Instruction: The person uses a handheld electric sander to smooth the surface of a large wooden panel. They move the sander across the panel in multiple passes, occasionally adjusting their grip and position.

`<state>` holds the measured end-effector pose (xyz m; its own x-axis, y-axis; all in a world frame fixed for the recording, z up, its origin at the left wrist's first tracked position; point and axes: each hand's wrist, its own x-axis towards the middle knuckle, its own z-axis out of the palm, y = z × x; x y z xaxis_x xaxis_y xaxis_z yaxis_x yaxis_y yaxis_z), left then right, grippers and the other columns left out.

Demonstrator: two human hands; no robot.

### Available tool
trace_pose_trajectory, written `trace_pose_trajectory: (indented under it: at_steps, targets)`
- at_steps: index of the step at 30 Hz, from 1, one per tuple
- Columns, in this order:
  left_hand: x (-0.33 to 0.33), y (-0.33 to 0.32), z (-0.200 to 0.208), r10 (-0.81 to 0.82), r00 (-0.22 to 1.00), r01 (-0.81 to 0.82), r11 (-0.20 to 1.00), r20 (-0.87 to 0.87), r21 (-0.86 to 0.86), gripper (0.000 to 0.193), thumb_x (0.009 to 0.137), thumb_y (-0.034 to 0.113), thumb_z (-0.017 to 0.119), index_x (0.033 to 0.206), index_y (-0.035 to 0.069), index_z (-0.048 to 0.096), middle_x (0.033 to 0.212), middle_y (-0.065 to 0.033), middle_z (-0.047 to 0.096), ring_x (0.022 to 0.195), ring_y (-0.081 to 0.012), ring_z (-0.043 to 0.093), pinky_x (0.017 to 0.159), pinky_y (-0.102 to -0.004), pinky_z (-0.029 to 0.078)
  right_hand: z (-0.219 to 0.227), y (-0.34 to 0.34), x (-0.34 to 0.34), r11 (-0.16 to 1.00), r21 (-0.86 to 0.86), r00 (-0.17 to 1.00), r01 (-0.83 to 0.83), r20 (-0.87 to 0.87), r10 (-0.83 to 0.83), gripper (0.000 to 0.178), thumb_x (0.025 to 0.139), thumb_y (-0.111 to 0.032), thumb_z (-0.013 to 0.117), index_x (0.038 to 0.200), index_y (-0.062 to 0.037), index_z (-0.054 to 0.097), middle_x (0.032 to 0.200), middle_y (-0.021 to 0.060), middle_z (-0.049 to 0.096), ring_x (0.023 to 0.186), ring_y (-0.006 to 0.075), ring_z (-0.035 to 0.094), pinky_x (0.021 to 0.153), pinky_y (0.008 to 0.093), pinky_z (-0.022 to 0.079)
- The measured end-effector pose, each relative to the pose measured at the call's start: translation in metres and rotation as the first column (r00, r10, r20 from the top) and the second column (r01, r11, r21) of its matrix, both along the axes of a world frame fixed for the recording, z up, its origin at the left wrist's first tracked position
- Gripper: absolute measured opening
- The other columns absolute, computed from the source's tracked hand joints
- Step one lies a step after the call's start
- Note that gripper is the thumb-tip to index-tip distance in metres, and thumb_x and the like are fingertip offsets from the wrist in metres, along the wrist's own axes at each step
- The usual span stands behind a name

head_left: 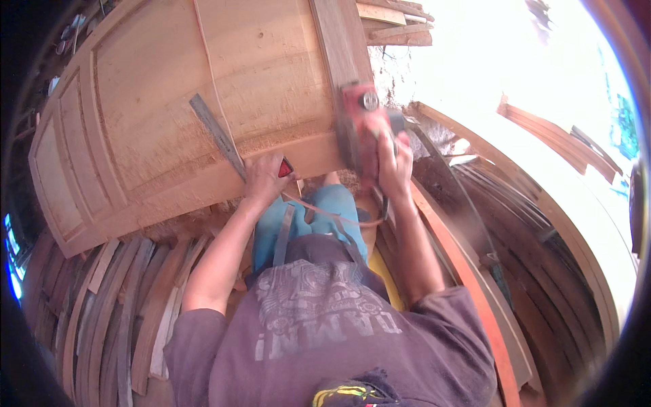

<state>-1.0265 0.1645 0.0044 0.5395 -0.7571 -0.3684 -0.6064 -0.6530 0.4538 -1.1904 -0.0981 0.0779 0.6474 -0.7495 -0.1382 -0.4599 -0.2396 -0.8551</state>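
Note:
My right hand (395,164) is wrapped round the handle of a red electric planer (361,112), slightly blurred, at the near right corner of a panelled wooden door (264,88). A black round knob tops the planer's front. In my left hand (263,178), over the door's near edge, is a carpenter's square (218,136). Its long grey metal blade slants up and left across the door, and a red and black part shows by my fingers. A thin pale cord (332,217) loops below both hands, and a similar cord crosses the door.
Wood shavings lie on the door's near rail. Stacked boards (122,298) fill the lower left, and more long planks (522,244) lean at the right. Beside my right arm runs an orange-brown beam (468,292). Cut timber (397,30) is piled behind the door's right end.

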Motion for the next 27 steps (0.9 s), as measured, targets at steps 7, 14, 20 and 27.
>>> trace_pose_trajectory:
  at_steps: [7, 14, 20, 27]
  targets:
    - [0.002, -0.007, 0.005, 0.010, 1.000, -0.010, 1.000, 0.003, -0.029, 0.053, 0.079, 0.051, 0.087, 0.104, 0.009, 0.068, 0.097, -0.0142, 0.072, 0.101, -0.0386, 0.069, 0.089, -0.0518, 0.043, 0.016, -0.110, 0.153, 0.989, -0.052, 0.944, -0.136, -0.309, 0.114, 0.050, 0.097, -0.035, 0.063, 0.141, -0.0135, 0.058, 0.127, 0.0266, 0.066, 0.115, 0.0435, 0.064, 0.094, 0.0549, 0.052]
    - [0.006, -0.011, -0.003, 0.019, 0.999, -0.017, 0.999, -0.047, 0.048, 0.052, 0.080, 0.051, 0.087, 0.107, 0.010, 0.067, 0.102, -0.0114, 0.074, 0.109, -0.0342, 0.068, 0.099, -0.0507, 0.038, -0.016, -0.073, 0.047, 0.980, -0.108, 0.985, -0.164, -0.062, 0.158, 0.049, 0.109, -0.040, 0.052, 0.110, 0.0043, 0.073, 0.083, 0.0163, 0.072, 0.083, 0.0206, 0.065, 0.084, 0.0412, 0.051]
    - [0.005, -0.013, 0.001, 0.043, 0.997, -0.043, 0.999, -0.071, -0.006, 0.052, 0.079, 0.047, 0.090, 0.106, 0.009, 0.067, 0.102, -0.0112, 0.074, 0.109, -0.0335, 0.069, 0.098, -0.0505, 0.039, 0.007, 0.008, -0.063, 0.986, 0.152, 0.993, 0.070, -0.109, -0.054, 0.035, 0.107, -0.028, 0.057, 0.105, 0.0025, 0.074, 0.076, 0.0147, 0.067, 0.072, 0.0165, 0.062, 0.071, 0.0362, 0.052]
    - [0.008, -0.019, 0.002, 0.023, 0.998, -0.019, 0.998, -0.062, 0.061, 0.055, 0.077, 0.048, 0.091, 0.108, 0.009, 0.068, 0.099, -0.0129, 0.075, 0.105, -0.0341, 0.070, 0.096, -0.0508, 0.040, 0.016, 0.038, -0.100, 0.948, 0.260, 0.972, 0.182, -0.194, -0.133, 0.036, 0.106, -0.030, 0.060, 0.109, 0.0031, 0.075, 0.074, 0.0132, 0.065, 0.072, 0.0145, 0.061, 0.069, 0.0353, 0.052]
